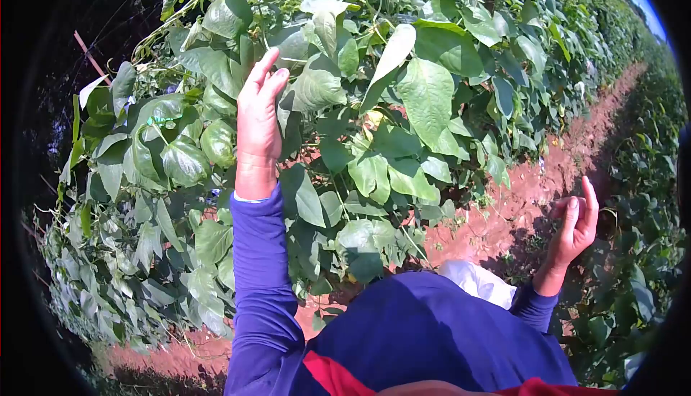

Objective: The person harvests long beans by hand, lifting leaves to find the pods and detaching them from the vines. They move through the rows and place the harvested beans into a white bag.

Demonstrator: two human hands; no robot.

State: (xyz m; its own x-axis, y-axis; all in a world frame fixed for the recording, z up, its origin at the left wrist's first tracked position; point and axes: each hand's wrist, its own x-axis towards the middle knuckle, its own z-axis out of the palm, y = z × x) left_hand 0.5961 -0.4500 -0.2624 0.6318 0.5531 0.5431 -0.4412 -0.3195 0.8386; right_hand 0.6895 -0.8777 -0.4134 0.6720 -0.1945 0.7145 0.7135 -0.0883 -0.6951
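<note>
My left hand [260, 112] is raised among the broad green leaves [314, 85] of a climbing plant. Its fingers are stretched upward with the thumb beside them, and I see nothing held in it. The fingertips are close to a thin stem and a leaf; whether they touch cannot be told. My right hand [576, 225] is held out over the path at the right, a finger and thumb extended and apart. The other fingers of that hand are partly in shadow, and nothing shows in its grasp.
A dense wall of climbing plants [432, 101] runs from the left toward the upper right. A reddish dirt path [533, 187] passes beside it, with another leafy row [648, 274] at the right. A white bag [478, 283] is by my waist. A thin stake [91, 58] leans at upper left.
</note>
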